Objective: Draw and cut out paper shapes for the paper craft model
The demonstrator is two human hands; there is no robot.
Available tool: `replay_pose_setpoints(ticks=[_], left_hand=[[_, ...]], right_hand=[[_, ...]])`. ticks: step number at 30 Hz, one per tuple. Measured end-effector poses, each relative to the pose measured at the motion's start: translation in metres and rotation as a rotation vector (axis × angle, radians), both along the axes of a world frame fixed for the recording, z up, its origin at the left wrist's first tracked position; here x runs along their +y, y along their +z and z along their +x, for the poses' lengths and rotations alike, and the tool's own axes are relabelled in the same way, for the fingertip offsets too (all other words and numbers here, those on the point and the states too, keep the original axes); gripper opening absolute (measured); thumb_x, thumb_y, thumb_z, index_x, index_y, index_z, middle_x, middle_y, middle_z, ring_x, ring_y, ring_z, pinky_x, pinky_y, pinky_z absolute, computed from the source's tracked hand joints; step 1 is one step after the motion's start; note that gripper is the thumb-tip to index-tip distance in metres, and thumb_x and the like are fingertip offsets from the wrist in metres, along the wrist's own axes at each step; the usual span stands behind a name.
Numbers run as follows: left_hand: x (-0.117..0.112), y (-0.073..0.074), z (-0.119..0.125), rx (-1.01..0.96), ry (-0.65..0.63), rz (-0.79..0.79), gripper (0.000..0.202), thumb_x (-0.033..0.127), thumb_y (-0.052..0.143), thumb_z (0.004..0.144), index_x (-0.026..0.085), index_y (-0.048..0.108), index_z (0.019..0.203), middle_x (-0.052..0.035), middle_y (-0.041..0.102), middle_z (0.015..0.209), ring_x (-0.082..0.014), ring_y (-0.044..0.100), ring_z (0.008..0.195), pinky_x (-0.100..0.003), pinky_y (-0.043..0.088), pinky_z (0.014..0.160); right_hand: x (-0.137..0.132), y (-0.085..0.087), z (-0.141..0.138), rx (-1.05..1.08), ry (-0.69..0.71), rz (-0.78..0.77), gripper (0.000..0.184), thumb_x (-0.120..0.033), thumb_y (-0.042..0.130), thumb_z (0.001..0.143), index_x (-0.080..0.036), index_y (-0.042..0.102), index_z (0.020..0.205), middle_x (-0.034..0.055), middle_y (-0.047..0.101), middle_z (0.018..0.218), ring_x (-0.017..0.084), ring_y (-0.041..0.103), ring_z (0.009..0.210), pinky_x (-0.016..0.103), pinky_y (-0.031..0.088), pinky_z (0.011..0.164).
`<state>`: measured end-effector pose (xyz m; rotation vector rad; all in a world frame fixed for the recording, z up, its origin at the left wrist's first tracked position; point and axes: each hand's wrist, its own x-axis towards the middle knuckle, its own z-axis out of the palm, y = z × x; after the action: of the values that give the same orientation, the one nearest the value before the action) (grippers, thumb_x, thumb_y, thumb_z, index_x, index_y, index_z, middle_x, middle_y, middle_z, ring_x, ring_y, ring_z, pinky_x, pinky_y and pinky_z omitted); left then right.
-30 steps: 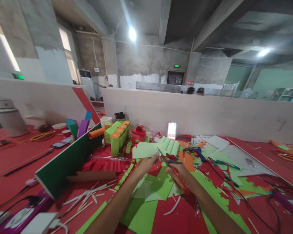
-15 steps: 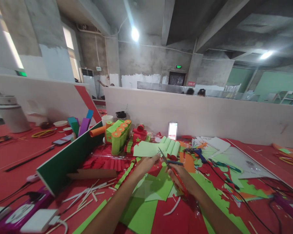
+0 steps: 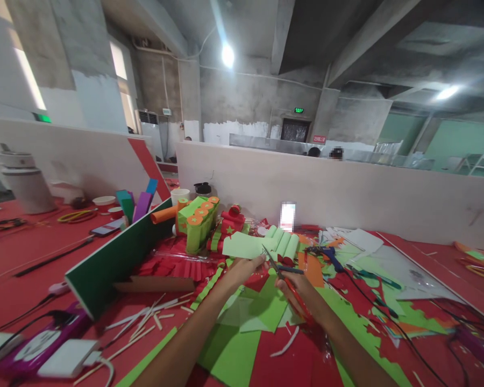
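Note:
My left hand (image 3: 240,270) pinches the near edge of a light green paper sheet (image 3: 244,245) and holds it up above the table. My right hand (image 3: 300,291) is closed on red-handled scissors (image 3: 284,277); their blades point up and left and meet the sheet's right edge. Under both hands lie green paper sheets (image 3: 248,317) on the red table (image 3: 28,258). Just behind the sheet sit several light green paper rolls (image 3: 284,243).
A green board (image 3: 113,260) stands on edge at the left. Behind it are a green and orange paper model (image 3: 196,220), red paper pieces (image 3: 229,221), a phone (image 3: 287,215) and white partition walls (image 3: 339,188). Cables (image 3: 395,317), paper scraps and wooden sticks (image 3: 145,322) lie around.
Hands, sheet and scissors keep almost the same pose. The view has shifted slightly, moving things a little to the right in the picture.

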<state>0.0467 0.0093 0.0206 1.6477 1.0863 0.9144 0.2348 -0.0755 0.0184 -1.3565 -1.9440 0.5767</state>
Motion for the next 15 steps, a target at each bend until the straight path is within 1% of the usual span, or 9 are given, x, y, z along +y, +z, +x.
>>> replay_pose_setpoints(ticks=[3,10,15], left_hand=[[0.000,0.002,-0.002,0.011,-0.041,-0.023,0.041,0.055,0.054,0.077,0.020,0.070,0.063,-0.0018,0.066,0.065,-0.0207,0.060,0.069,-0.027,0.044,0.072],[-0.003,0.010,-0.006,0.041,-0.043,-0.044,0.042,0.054,0.054,0.077,0.019,0.071,0.062,-0.0015,0.064,0.064,-0.0199,0.058,0.068,-0.027,0.042,0.070],[-0.004,0.011,-0.008,0.072,-0.066,-0.030,0.042,0.054,0.052,0.079,0.020,0.072,0.063,-0.0005,0.063,0.063,-0.0199,0.057,0.069,-0.027,0.041,0.070]], right_hand=[[0.000,0.003,-0.001,-0.008,-0.002,-0.010,0.047,-0.058,0.048,0.091,-0.018,0.060,0.070,0.0023,0.058,0.062,0.020,0.057,0.065,0.026,0.043,0.057],[0.003,-0.001,0.001,-0.005,0.001,-0.003,0.045,-0.057,0.050,0.090,-0.018,0.065,0.075,0.0045,0.062,0.070,0.022,0.059,0.071,0.028,0.046,0.061],[0.003,-0.002,0.001,-0.019,-0.005,0.008,0.046,-0.057,0.050,0.090,-0.017,0.065,0.073,0.0036,0.060,0.065,0.022,0.059,0.070,0.027,0.046,0.061]])
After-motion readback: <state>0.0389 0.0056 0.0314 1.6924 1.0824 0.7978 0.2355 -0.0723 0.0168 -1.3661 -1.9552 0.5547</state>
